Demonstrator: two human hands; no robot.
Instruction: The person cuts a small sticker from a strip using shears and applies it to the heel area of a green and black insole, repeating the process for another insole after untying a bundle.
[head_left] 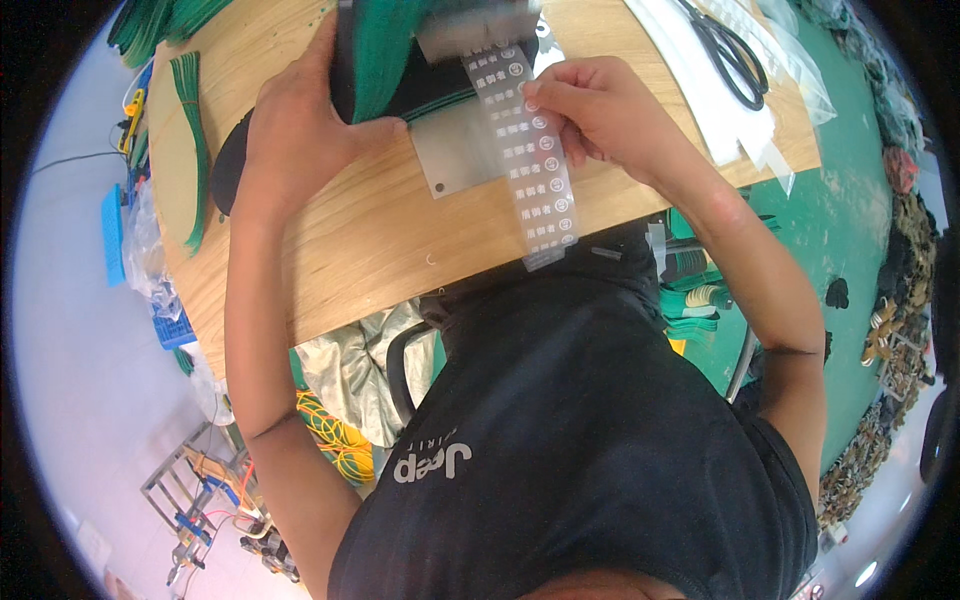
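A long clear strip of printed labels (527,150) lies across the wooden worktop (340,240), its long axis running from the far side toward the person, slanting slightly to the person's right as it nears. Its near end hangs just over the worktop's near edge; its far end disappears under a blurred grey piece at the top of the view. The strip crosses a flat grey metal plate (455,155) with small holes near its corner.

The right hand (590,105) is the one on the strip: it comes in from the right, its fingertips (535,95) pressed together on the strip's right edge in its far half, pinching or peeling at one label. So the strip lies directly left of that grip, with most of its length running on toward the person.

The left hand (300,125) is closed around a bundle of green webbing over something black (385,55), thumb on the near side, just left of the strip and not touching it as far as can be told.

Between the hands and the near edge the wood is bare, giving room to draw the strip nearer. To the right lie black-handled scissors (730,55) on clear plastic bags (730,110), well apart from the strip. To the far left lie more green straps (190,130) near the worktop's left edge.
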